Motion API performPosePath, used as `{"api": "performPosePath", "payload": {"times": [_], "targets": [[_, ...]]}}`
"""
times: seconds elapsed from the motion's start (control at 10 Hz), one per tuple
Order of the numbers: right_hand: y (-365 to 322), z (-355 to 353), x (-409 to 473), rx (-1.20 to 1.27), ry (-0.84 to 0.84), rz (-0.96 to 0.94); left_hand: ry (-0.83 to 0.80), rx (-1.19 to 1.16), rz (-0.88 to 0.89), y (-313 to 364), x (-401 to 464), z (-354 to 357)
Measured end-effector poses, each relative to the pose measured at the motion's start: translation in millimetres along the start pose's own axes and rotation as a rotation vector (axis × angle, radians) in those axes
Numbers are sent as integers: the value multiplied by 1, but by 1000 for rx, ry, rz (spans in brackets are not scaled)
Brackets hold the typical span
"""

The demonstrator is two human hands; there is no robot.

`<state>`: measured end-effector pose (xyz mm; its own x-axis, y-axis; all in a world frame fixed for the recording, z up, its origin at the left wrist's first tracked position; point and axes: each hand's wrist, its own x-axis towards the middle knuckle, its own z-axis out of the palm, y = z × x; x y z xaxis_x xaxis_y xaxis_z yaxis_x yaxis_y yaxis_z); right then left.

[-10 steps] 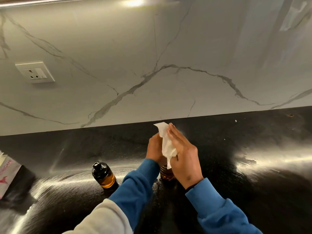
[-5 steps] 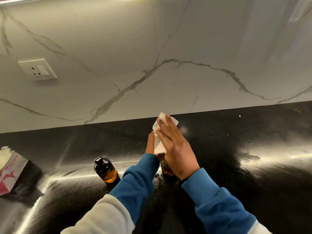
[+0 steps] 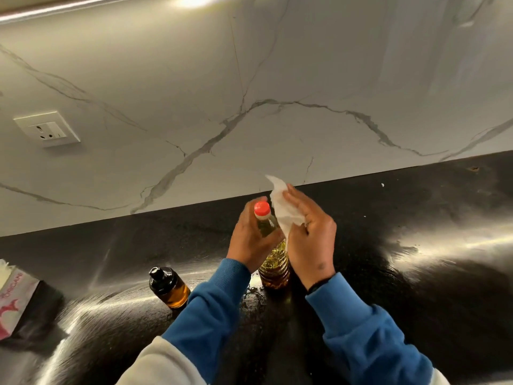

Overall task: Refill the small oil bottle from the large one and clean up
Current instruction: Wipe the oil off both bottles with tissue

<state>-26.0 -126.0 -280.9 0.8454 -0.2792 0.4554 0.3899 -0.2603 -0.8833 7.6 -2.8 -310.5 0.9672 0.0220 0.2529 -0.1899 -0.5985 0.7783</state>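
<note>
The large oil bottle [image 3: 273, 269], clear plastic with a red cap and yellow oil, stands upright on the black counter [image 3: 402, 273]. My left hand [image 3: 249, 240] grips its neck from the left. My right hand [image 3: 311, 245] holds a white tissue [image 3: 283, 209] against the bottle's right side, just below the cap. The small oil bottle [image 3: 168, 287], dark with a black cap and amber oil inside, stands upright to the left, apart from both hands.
A tissue packet [image 3: 14, 301] with pink print lies at the counter's left edge. Oil smears shine on the counter around the large bottle's base [image 3: 255, 293]. A marble wall with a socket [image 3: 47, 129] rises behind the counter.
My right hand has drawn the tissue off to the right of the large bottle, so the red cap and neck now show. My left hand keeps its grip on the neck.
</note>
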Motion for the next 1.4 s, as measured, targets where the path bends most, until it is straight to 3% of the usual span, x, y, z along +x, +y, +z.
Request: {"api": "performPosePath", "payload": {"times": [0.1, 0.3, 0.5, 0.6, 0.7, 0.9, 1.0, 1.2, 1.3, 1.4], "targets": [[-14, -3, 19, 48, 1, -6, 202, -34, 107, 8, -5, -13], [-1, 16, 13, 7, -275, -58, 373, 74, 259, 9, 2, -27], [45, 20, -13, -225, -239, -15, 320, 67, 272, 15, 0, -31], [55, 15, -15, -250, -289, 139, 296, 74, 287, 19, 2, -30], [47, 15, -9, -229, -310, 176, 284, 80, 292, 21, 1, -29], [16, 23, -8, -36, -239, 8, 275, 89, 308, 17, 1, -34], [27, 22, -20, -126, -155, -76, 272, 44, 289, 17, 0, -31], [62, 13, -43, -205, -323, 508, 267, 52, 244, 20, 3, -30], [52, 14, -34, -171, -295, 502, 274, 63, 207, 21, 8, -28], [35, 17, -23, -135, -240, 348, 294, 41, 184, 22, 10, -27]]}}
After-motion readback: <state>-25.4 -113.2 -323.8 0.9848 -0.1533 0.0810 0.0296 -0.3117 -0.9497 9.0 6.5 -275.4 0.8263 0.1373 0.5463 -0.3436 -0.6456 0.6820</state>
